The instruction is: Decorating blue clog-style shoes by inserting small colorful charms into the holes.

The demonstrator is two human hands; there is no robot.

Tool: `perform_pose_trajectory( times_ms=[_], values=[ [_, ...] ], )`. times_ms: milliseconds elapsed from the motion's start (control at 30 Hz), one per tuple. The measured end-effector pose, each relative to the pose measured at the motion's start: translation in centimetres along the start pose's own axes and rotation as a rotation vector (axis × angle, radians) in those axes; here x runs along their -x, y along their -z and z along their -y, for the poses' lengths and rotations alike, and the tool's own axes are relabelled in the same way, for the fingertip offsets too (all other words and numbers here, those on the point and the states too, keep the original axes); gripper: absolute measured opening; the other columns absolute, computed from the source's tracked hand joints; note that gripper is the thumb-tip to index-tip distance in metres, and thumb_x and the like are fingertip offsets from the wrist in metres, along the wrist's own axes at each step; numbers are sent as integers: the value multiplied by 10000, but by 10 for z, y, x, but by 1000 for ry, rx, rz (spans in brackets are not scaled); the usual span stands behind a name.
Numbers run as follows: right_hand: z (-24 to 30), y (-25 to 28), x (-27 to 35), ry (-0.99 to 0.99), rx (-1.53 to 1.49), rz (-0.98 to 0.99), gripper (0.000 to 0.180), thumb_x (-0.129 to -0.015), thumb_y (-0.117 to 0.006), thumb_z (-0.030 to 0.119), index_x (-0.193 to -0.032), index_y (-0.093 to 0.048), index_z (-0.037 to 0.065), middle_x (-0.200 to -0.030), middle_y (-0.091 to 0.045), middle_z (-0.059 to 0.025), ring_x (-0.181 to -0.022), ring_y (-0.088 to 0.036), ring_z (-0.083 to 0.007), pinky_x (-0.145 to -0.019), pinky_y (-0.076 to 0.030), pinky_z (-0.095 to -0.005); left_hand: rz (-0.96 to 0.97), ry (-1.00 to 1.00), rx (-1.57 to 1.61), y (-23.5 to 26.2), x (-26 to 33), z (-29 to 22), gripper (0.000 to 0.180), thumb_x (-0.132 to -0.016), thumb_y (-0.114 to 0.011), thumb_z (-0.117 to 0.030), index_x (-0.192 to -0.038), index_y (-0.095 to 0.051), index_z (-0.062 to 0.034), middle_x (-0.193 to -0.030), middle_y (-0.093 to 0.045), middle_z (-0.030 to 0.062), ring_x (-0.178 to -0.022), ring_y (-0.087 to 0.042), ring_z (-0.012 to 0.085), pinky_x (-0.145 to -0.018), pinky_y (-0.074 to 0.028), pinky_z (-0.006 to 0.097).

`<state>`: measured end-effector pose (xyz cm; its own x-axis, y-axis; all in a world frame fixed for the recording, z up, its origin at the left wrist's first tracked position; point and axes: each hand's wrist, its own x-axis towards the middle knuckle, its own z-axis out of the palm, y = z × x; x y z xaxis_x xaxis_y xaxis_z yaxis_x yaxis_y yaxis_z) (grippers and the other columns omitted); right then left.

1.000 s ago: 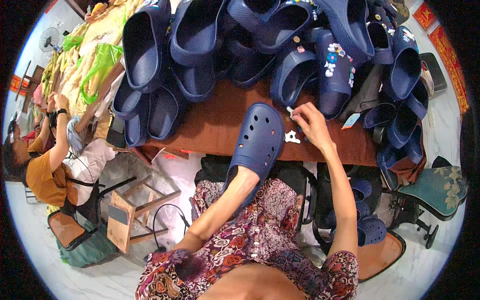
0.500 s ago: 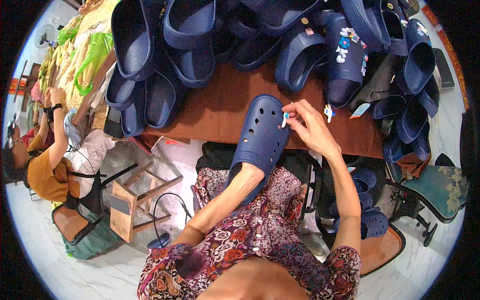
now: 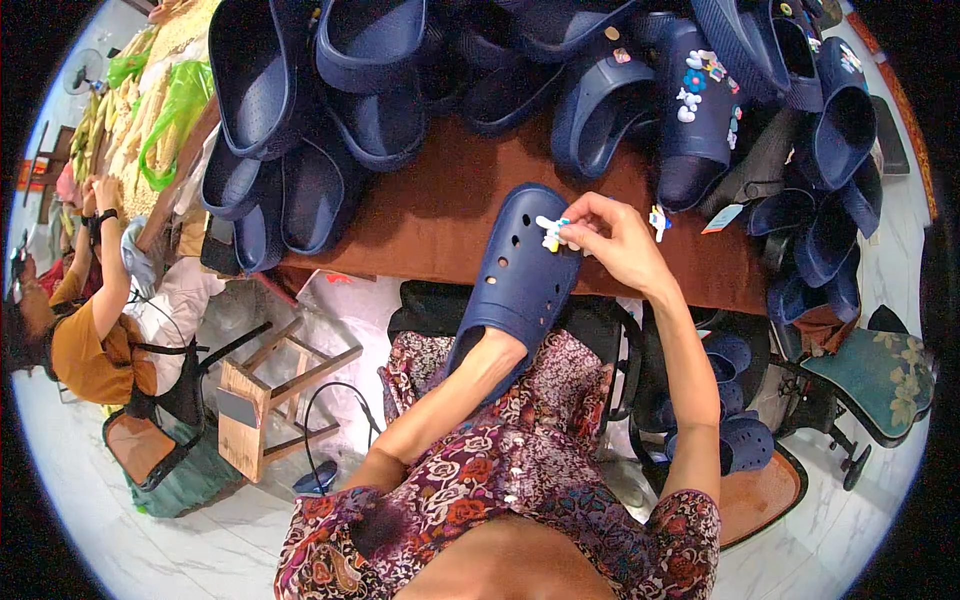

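Note:
A navy clog (image 3: 512, 265) with round holes in its toe is held up over the table's near edge. My left hand (image 3: 500, 350) reaches in through its heel opening and holds it; the fingers are hidden inside. Thumb and forefinger of my right hand (image 3: 612, 235) pinch a small white shoe charm (image 3: 550, 232) with touches of yellow and blue. The charm is over the holes at the right side of the toe; whether its stem is in a hole I cannot tell. Another small charm (image 3: 658, 222) lies on the brown tablecloth (image 3: 450, 210), right of my right hand.
Navy clogs (image 3: 375, 110) are heaped along the far side of the table. One clog (image 3: 692, 130) there bears several charms. More clogs (image 3: 745, 443) sit on a chair at lower right. A wooden stool (image 3: 262, 425) stands at left, beyond it a person (image 3: 90, 335) in a mustard top.
My right hand has moved slightly left with the charm, which now lies over the clog's toe and is turned to show more of its white shape. The left hand stays in the clog.

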<state>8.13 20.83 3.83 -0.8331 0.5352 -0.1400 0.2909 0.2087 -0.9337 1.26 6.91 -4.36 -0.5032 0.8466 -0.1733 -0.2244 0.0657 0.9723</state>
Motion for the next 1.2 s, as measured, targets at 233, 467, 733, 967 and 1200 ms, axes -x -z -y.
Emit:
perform_pose_trajectory(
  times_ms=[233, 467, 733, 967, 1200],
  values=[
    [-11, -8, -8, -19, 17, -55, 152, -831, -706, 147, -889, -670, 11, -731, -668, -22, -626, -561, -47, -565, -430, -216, 48, 90, 78, 4, 4, 0, 305, -930, -558, -88, -1232, -528, -65, -1139, -577, 16, -1059, -548, 117, -927, -450, 299],
    [-16, -13, -8, -20, -108, -84, 134, -810, -733, 131, -873, -680, 26, -706, -632, 6, -609, -528, -44, -576, -424, -208, 79, 85, -27, 2, 1, -3, 312, -931, -556, -96, -1240, -524, -66, -1152, -575, 20, -1071, -546, 123, -936, -445, 304],
    [-30, -20, -9, -41, -149, -194, 304, -784, -771, 170, -1027, -636, 47, -945, -559, -30, -819, -549, -87, -675, -459, -232, 114, 83, -150, 3, -3, -8, 321, -932, -554, -106, -1249, -520, -68, -1166, -574, 25, -1085, -543, 129, -945, -440, 310],
    [-43, -17, -14, -3, -72, -152, 427, -792, -767, 219, -1150, -584, 76, -1063, -522, -58, -993, -532, -164, -776, -472, -280, 154, 85, -260, 9, -5, -12, 329, -932, -552, -114, -1256, -517, -70, -1179, -573, 29, -1097, -540, 135, -953, -435, 315],
    [-37, -23, -12, -67, -256, -138, 388, -817, -745, 203, -1153, -600, 73, -1071, -546, -61, -970, -576, -186, -788, -487, -325, 167, 75, -370, 12, -3, -16, 337, -933, -550, -122, -1264, -513, -71, -1192, -571, 33, -1109, -538, 140, -962, -430, 320]
  ],
)
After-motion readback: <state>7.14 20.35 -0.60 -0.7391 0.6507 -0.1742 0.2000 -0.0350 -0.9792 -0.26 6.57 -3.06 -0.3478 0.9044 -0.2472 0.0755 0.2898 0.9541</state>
